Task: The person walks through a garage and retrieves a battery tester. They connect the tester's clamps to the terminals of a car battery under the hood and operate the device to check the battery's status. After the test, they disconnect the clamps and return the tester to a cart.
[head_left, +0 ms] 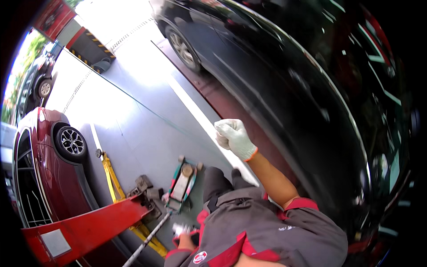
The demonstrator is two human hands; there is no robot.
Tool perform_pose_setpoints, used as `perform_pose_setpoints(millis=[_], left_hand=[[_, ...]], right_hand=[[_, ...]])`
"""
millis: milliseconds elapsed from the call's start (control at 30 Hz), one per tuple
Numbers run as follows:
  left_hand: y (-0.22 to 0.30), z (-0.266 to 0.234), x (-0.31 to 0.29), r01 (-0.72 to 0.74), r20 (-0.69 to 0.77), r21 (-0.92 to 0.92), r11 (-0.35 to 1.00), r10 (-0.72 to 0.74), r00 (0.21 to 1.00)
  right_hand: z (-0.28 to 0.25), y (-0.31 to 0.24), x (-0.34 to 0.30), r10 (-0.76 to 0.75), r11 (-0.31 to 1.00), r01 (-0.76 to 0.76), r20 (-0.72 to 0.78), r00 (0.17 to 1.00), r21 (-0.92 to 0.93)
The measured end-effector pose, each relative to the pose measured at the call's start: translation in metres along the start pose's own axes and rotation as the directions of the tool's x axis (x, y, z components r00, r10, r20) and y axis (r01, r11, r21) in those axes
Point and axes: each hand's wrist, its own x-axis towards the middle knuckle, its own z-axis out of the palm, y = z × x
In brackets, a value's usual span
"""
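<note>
My right hand [234,137], in a white knit glove with an orange cuff edge, is raised ahead of me with the fingers curled into a fist. Nothing shows sticking out of it. It is nearest to the side of a dark car [267,84], apart from it. Low beside my left hip is my left hand [181,230], pale-gloved, small in view and smeared. Its fingers cannot be made out. Close to it runs the long metal handle [147,240] of a floor jack [181,184], which stands on the grey floor. Whether the hand touches the handle I cannot tell.
A red lift arm [95,227] crosses the lower left. Behind it lies a yellow lift arm [111,177] near a maroon car [71,171]. A white line [192,108] runs along the floor beside the dark car. Farther off is a black-and-yellow striped barrier [91,49].
</note>
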Motion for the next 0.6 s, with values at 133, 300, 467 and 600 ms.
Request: perform_pose_setpoints(millis=[133,300,467,600], left_hand=[[0.064,0.009,-0.008,-0.050,-0.405,-0.123,0.991,-0.004,0.914],[0.178,0.114,0.060,-0.116,-0.434,-0.296,0.948,-0.025,0.901],[0.412,0.476,0.136,-0.065,0.117,-0.535,0.842,0.150,0.982],[0.604,0.834,0.051,0.237,0.845,-0.465,0.853,0.347,0.408]], right_hand=[[0.034,-0.080,0.161,-0.400,0.899,0.437,0.356,0.845,-0.028],[0.069,-0.141,0.335,-0.624,0.764,0.610,0.485,0.613,0.211],[0.122,-0.181,0.491,-0.715,0.666,0.650,0.560,0.418,0.366],[0.161,-0.085,0.662,-0.585,0.796,0.597,0.376,0.718,0.099]])
